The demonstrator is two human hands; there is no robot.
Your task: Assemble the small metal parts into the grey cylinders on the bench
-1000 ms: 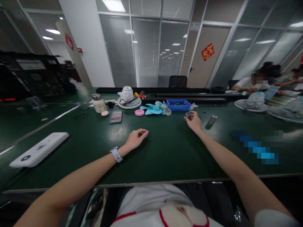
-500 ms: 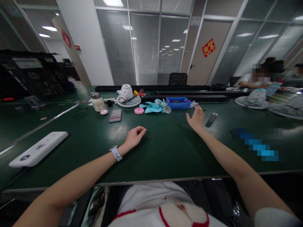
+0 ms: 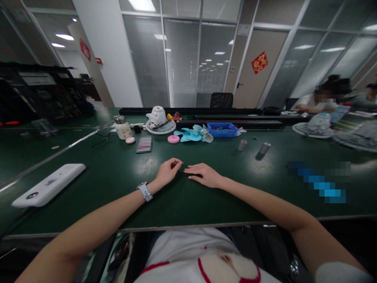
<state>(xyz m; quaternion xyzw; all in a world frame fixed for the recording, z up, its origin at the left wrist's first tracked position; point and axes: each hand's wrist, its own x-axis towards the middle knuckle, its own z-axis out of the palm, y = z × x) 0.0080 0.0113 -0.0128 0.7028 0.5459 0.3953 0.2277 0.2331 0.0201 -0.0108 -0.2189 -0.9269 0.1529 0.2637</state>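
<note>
My left hand (image 3: 170, 170), with a pale watch on its wrist, rests on the green table with the fingers curled towards the thumb. Whatever may be between those fingertips is hidden. Just to its right, my right hand (image 3: 204, 175) lies low over the table, fingers stretched towards the left one and thumb apart, with nothing visible in it. Farther back on the right stand a short grey metal cylinder (image 3: 242, 145) and a longer silver one (image 3: 265, 148). A small thin piece (image 3: 255, 138) lies behind them.
Along the back are a white fan housing (image 3: 157, 116), light-blue fan blades (image 3: 193, 134), a blue bin (image 3: 223, 129), a pink disc (image 3: 173, 139) and a patterned bottle (image 3: 123, 129). A white device (image 3: 50, 185) lies left. A person (image 3: 318, 100) sits at the far right.
My right hand has come from the back right to beside my left hand, which has stayed put. The short cylinder now shows where the right hand was. A tiny dark piece near the left fingertips is no longer visible.
</note>
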